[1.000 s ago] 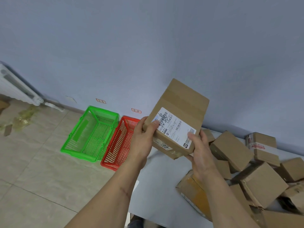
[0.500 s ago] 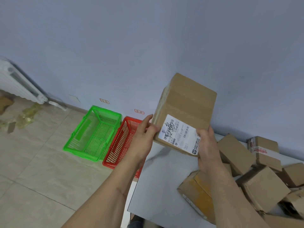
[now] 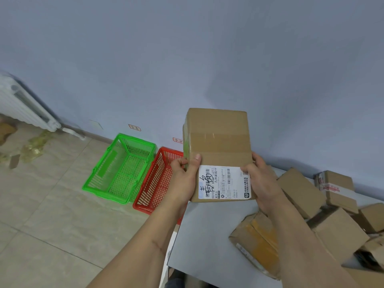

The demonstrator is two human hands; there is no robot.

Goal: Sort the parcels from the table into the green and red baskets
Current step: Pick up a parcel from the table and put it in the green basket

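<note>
I hold a brown cardboard parcel [image 3: 218, 142] up in front of me, its white shipping label facing me at the bottom. My left hand [image 3: 182, 179] grips its lower left edge, thumb on the front face. My right hand [image 3: 261, 183] grips the lower right edge. The green basket [image 3: 120, 169] and the red basket [image 3: 155, 183] stand side by side on the floor by the wall, left of the table; both look empty. The parcel hides the red basket's far right corner.
A grey table [image 3: 207, 235] carries a heap of several cardboard parcels [image 3: 336, 231] at the right; one yellowish parcel [image 3: 257, 242] lies nearest me. A white radiator [image 3: 22, 104] hangs on the wall at far left. Two small red-framed tags are stuck on the wall above the baskets.
The parcel has been turned from tilted to nearly upright and square to me, with the label now low on its face. Both hands kept their hold and shifted to its lower edges.
</note>
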